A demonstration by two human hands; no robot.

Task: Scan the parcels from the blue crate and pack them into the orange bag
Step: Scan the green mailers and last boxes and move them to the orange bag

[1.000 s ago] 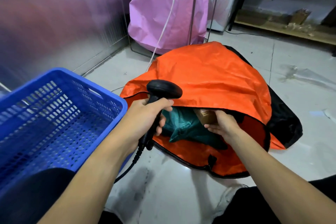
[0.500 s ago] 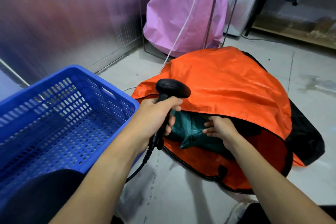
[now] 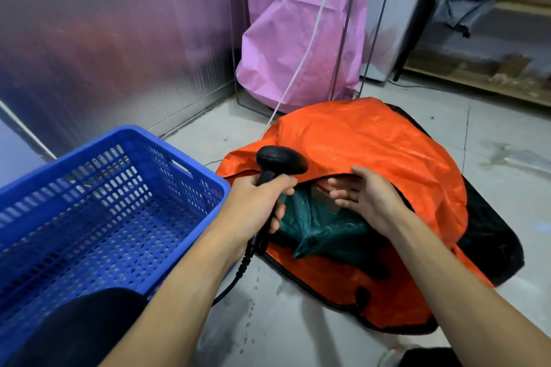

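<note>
1. My right hand [image 3: 369,202] was down in the mouth of the orange bag [image 3: 372,152] half a second ago. Now it is lifted to the flap edge, fingers straight and released, palm facing 9 o'clock, holding nothing.
2. My left hand [image 3: 256,205] has not changed: its fingers are clenched around the handle of the black scanner [image 3: 280,158].
3. The brown box [image 3: 320,192] I held a second ago lies inside the bag mouth, above the green parcel [image 3: 322,226].
4. The bag lies flat on the floor at 3 o'clock of the blue crate [image 3: 179,158]. Its mouth opens toward 7 o'clock and its long axis runs roughly 10 to 4.
5. The scanner handle stands 6 to 12 with the head pointing toward 3 o'clock, over the bag; its cable trails to 7 o'clock.
6. The box is mostly hidden by my right fingers and the flap. The crate is cut off at the left edge, and a dark knee covers its near corner.
</note>
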